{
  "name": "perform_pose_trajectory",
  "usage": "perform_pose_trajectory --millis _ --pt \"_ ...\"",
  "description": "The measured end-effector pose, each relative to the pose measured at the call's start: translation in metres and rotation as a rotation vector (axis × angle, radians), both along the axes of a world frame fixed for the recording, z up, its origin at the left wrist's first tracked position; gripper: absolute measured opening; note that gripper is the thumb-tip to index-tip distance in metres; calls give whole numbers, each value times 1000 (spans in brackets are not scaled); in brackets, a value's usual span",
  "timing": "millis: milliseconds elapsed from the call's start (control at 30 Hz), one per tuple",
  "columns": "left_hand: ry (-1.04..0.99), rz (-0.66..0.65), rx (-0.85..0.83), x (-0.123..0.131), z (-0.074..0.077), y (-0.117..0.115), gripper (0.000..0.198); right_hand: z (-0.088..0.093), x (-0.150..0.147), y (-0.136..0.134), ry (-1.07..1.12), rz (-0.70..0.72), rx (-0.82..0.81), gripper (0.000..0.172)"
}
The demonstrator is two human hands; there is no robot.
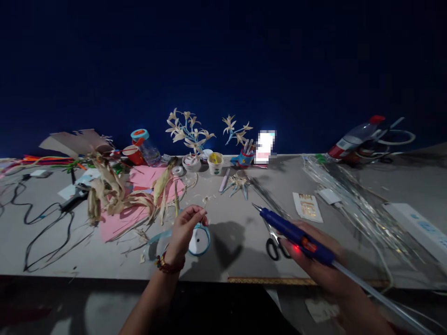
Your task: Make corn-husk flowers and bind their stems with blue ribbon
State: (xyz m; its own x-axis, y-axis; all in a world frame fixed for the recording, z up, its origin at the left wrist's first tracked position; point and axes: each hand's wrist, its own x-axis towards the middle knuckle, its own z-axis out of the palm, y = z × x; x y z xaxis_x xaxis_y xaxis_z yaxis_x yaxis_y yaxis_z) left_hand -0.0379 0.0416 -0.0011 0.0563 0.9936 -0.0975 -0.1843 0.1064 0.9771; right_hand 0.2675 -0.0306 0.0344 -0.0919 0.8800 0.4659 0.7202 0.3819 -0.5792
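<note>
My right hand (316, 258) grips a blue glue gun (295, 235) with a clear glue stick trailing from its back and a red light glowing near my fingers; its nozzle points up and left over the table. My left hand (185, 230) is raised above a roll of light blue ribbon tape (200, 239), fingertips pinched on a small pale stem-like piece (205, 201) that is too small to name for sure. Black-handled scissors (275, 242) lie under the glue gun.
Dried corn husks (111, 193) lie on pink paper (139, 204) at left. Husk flowers on blue stems (188, 132), small cups and a jar stand at the back. Black cables (45, 223) sprawl at left; clear plastic wrap (352, 195), a power strip (419, 228) and a bottle (352, 137) sit at right.
</note>
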Motion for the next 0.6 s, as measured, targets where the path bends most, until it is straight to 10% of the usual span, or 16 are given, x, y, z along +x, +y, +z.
perform_pose_trajectory --millis 333,600 --pt "145 -113 55 20 1 4 19 44 -18 20 -15 312 121 32" --pt "286 -210 119 26 0 -10 18 37 -24 26 41 289 44 25"
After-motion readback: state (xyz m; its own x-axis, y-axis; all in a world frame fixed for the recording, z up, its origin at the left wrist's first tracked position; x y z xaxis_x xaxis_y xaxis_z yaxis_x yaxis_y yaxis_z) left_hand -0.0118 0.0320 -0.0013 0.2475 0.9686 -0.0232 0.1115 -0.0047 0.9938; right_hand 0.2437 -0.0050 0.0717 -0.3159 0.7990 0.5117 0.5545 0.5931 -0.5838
